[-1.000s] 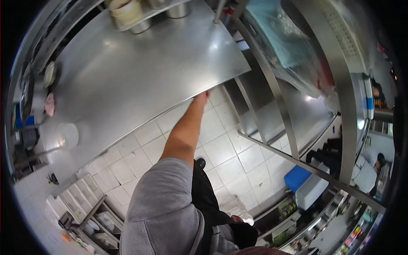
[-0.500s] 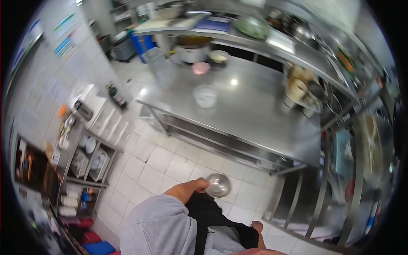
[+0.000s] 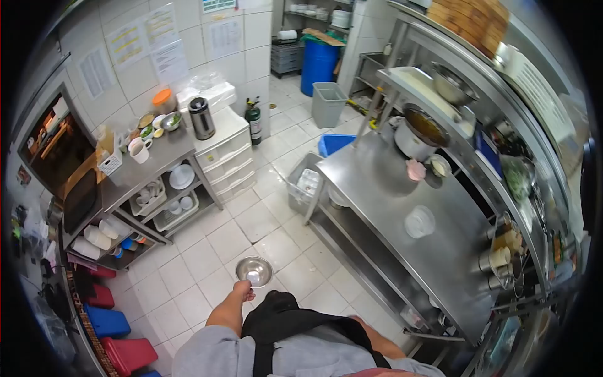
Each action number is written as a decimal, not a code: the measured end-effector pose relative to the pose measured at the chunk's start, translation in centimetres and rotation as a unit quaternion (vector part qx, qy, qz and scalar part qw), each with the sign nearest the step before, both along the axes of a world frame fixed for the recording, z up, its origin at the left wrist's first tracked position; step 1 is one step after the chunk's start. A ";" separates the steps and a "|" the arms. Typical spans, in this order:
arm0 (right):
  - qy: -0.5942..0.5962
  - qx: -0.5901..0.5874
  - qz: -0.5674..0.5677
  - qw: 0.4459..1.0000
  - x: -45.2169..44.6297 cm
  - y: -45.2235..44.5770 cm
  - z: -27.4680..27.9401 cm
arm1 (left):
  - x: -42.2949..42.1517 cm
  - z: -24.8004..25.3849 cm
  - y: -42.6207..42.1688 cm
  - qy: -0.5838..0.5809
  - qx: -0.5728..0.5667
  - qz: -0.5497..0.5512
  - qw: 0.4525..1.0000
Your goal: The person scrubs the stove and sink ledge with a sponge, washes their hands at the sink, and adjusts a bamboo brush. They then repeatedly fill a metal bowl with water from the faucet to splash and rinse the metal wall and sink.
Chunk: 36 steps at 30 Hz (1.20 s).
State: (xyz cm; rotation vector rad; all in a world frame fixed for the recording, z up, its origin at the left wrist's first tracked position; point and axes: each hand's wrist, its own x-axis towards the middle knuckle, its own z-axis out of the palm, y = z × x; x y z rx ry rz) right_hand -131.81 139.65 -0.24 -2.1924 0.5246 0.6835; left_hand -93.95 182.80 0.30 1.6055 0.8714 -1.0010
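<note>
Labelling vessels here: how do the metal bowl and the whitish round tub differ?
The metal bowl is shiny and silvery; the tub is whitish and looks like plastic.
The left hand holds the metal bowl over the floor; the tub sits on the steel table.
Both look round.

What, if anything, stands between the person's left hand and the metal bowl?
Nothing visible stands between them: the left hand is at the near rim of the metal bowl and appears to grip it.

A pale tiled floor runs between a steel table and white drawers beside a tiled wall.
</note>
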 end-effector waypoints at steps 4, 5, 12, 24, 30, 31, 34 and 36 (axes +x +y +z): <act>-0.053 -0.076 0.010 0.996 21.7 2.7 2.4 | 3.7 1.0 7.0 0.069 -0.033 -0.017 0.997; -0.120 -0.046 -0.069 0.989 26.2 3.4 3.6 | 5.1 1.0 8.0 0.075 -0.030 -0.020 0.997; -0.020 0.296 -0.154 0.942 50.3 5.6 11.1 | 18.4 2.2 8.1 0.029 -0.095 0.214 0.972; 0.196 0.730 0.025 0.654 83.7 16.8 30.1 | 67.5 24.2 -16.3 -0.222 -0.334 0.192 0.896; 0.153 0.734 -0.097 0.655 99.0 13.4 26.7 | 81.9 22.3 -23.1 -0.214 -0.272 0.155 0.925; 0.151 0.730 -0.110 0.657 101.2 12.2 26.9 | 83.8 20.9 -24.6 -0.178 -0.267 0.149 0.935; 0.164 0.706 -0.142 0.674 106.7 9.5 30.7 | 89.4 16.2 -29.2 -0.111 -0.244 0.122 0.956; 0.121 0.700 -0.189 0.678 110.2 7.2 30.6 | 93.0 15.3 -34.0 -0.083 -0.232 0.068 0.967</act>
